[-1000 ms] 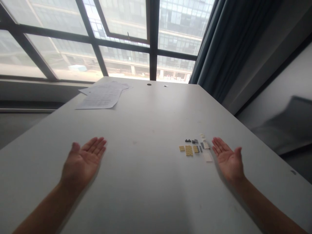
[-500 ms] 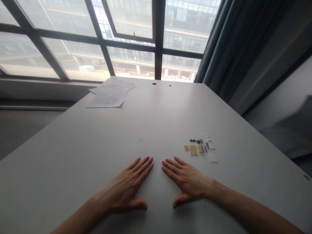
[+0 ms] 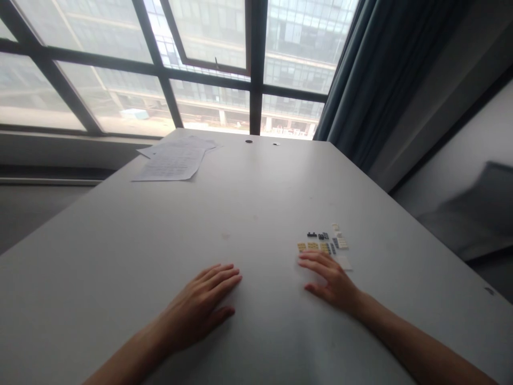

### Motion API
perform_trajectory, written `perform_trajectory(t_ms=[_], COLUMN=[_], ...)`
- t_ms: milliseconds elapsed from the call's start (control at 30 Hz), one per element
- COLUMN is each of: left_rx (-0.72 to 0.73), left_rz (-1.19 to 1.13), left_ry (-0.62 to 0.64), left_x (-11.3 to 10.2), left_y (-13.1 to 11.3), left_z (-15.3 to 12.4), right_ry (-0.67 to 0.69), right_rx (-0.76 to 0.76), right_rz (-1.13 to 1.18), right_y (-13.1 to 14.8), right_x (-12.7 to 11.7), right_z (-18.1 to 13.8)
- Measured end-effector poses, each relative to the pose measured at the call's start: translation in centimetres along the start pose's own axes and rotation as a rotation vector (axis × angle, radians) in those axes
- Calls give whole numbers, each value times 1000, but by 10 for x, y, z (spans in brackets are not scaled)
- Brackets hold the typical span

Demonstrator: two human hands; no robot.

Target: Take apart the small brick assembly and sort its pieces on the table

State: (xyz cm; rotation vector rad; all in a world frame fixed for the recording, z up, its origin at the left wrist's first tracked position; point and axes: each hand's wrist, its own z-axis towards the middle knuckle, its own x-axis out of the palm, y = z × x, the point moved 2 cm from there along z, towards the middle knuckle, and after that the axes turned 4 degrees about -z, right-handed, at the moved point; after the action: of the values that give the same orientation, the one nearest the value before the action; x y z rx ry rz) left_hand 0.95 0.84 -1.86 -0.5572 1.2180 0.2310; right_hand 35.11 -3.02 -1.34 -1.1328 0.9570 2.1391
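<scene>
My left hand (image 3: pixel 208 299) is open over the white table (image 3: pixel 140 256), fingers pointing forward and thumb apart, with nothing in it. Farther right, my right hand (image 3: pixel 331 279) is also open, its fingertips at the near edge of a group of small toy building bricks and partly covering them. Yellow bricks (image 3: pixel 302 246) lie closest to those fingers; I cannot tell whether they touch. Just behind are black bricks (image 3: pixel 311 235). White bricks (image 3: pixel 341 243) sit to the right, and a flat white plate (image 3: pixel 344 262) shows beside the back of my right hand.
Printed sheets of paper (image 3: pixel 172 160) lie at the table's far left. Two small round fittings, one a dark disc (image 3: pixel 249 141), are near the far edge. Beyond stand a window (image 3: pixel 216 101) and a dark blue curtain (image 3: pixel 352 85) on the right.
My right hand has moved right and forward to the bricks, its fingers now slightly curved. My left hand has shifted a little left, its thumb closer to the fingers. The view has shifted slightly.
</scene>
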Motion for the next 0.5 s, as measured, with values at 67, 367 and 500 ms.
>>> perform_trajectory(t_ms=[67, 367, 500], left_rx=[1, -175, -239], left_rz=[14, 159, 214], left_ry=[-37, -99, -71], left_x=[0, 3, 9], left_y=[3, 9, 17], left_z=[-1, -1, -1], right_ry=[-101, 325, 361], right_rx=[121, 172, -2], right_rz=[-232, -343, -222], right_y=[-37, -89, -39], right_x=[-15, -9, 23], right_z=[-19, 17, 71])
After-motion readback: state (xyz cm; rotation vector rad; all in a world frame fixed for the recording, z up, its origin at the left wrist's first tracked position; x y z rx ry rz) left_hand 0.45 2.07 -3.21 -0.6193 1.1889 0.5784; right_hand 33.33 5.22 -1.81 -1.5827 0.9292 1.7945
